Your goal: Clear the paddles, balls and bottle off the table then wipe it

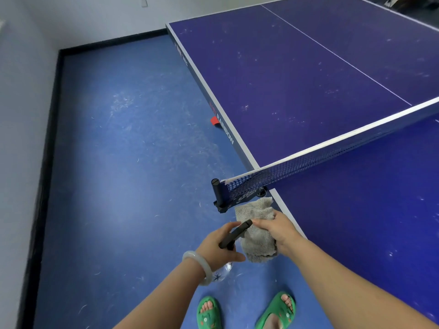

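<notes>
Closest to us, our feet in green rubber slippers [209,313] stand on the scuffed blue floor [130,162], just off the table's long side. Above them our left hand [219,245], a pale stone bangle [202,264] on its wrist, is curled round the neck of a clear plastic spray bottle with a black trigger head [234,235]. The clear body hangs below the palm, and the nozzle points toward the cloth. Just beside it our right hand [278,230] pinches a grey terry towel [259,243], fingers over the top fold, and the rest droops. We judge this pairing deliberate: bottle and towel are held nozzle-to-cloth, off the table's edge, so the cloth can be dampened before wiping.

Beyond the towel stands the black clamp-on net post [217,189], and the dark blue mesh net with its white top band [320,160] runs off to the right. The dark blue table-tennis table [297,79] lies to the right of and beyond both hands, its white edge just beside our right wrist. Neither hand touches it. In the part we can see, it carries pale smudges and specks but no paddles or balls, so clearing looks done and wiping is not yet begun. A small red object [214,120] shows under the far edge; we cannot tell what it is.
</notes>
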{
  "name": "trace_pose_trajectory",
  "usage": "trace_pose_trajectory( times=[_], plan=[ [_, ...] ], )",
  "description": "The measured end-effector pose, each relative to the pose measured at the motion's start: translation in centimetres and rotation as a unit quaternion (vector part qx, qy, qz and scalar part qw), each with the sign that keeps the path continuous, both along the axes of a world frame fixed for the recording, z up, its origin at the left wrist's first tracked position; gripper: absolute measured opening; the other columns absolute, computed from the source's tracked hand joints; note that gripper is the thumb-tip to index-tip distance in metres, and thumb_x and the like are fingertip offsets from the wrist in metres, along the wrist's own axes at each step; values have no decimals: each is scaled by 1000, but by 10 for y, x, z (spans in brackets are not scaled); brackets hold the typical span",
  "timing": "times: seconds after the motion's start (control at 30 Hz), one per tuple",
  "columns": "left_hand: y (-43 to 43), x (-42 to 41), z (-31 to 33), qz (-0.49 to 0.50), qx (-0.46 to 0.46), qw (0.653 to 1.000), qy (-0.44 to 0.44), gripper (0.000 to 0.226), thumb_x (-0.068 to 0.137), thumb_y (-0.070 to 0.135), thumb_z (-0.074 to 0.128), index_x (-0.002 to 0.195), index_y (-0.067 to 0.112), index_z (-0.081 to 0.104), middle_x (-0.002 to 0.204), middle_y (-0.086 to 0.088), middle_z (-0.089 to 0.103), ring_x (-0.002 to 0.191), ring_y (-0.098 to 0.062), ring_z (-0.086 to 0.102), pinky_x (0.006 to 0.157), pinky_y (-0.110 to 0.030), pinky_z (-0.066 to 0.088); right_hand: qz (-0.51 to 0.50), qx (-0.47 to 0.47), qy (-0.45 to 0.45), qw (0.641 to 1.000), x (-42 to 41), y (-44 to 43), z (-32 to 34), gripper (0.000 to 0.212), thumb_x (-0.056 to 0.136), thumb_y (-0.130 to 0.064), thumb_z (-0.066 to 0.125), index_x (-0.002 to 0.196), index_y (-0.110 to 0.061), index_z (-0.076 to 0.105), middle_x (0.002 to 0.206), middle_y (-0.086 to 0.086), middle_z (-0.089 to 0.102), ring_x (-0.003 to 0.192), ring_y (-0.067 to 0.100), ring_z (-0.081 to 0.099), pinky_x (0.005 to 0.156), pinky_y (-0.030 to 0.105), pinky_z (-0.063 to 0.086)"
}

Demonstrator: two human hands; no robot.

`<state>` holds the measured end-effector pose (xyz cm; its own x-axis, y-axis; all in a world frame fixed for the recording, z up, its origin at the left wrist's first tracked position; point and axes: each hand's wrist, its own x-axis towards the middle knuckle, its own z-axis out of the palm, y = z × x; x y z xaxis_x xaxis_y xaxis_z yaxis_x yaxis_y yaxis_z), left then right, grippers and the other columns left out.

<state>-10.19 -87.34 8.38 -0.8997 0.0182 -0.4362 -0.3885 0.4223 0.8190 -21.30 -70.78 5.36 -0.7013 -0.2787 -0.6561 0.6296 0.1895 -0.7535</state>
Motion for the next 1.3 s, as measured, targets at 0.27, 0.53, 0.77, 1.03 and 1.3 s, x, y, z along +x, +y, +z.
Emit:
trace_pose_trajectory(
  times=[0.27, 0.53, 0.77, 1.03, 1.3],
  plan=[
    [-12, -1, 0, -51, -80, 995, -9, 56, 86, 26, 74, 137, 25, 49, 77, 12, 55, 72, -7, 53, 73, -20, 44, 11, 9, 0, 1000, 6, -11, -2, 24, 78, -7, 80, 100, -10, 70, 91, 9, 77, 88, 30, 73, 89, 50, 56],
    [-18, -3, 4, -56, -89, 994, -9, 49, 86, 24, 74, 130, 22, 52, 86, 4, 58, 81, -16, 55, 85, -35, 50, -5, 12, -3, 1000, 5, -10, 3, 25, 80, -4, 78, 102, -10, 68, 90, 10, 76, 84, 30, 74, 85, 51, 57],
    [-15, -2, 7, -150, -109, 981, -53, 44, 85, 26, 74, 126, 22, 56, 81, 15, 51, 82, -12, 53, 79, -26, 42, -48, -6, 20, 999, 3, -6, 9, 19, 81, 1, 75, 93, -13, 69, 85, 7, 77, 84, 29, 73, 77, 44, 59],
    [-17, -7, 12, -96, -168, 979, -65, 45, 85, 27, 73, 124, 23, 52, 103, -1, 63, 103, -27, 60, 98, -45, 44, -66, -16, 23, 997, 11, 10, 19, 22, 82, 1, 74, 98, -12, 68, 85, 4, 76, 74, 18, 74, 59, 30, 55],
    [-6, -17, 28, -84, -124, 989, -17, 45, 86, 24, 74, 125, 22, 52, 99, -6, 66, 93, -27, 62, 90, -42, 50, -79, -7, 23, 997, 16, 16, 21, 22, 82, -5, 76, 100, -14, 68, 94, 9, 75, 83, 27, 72, 68, 36, 57]
  ],
)
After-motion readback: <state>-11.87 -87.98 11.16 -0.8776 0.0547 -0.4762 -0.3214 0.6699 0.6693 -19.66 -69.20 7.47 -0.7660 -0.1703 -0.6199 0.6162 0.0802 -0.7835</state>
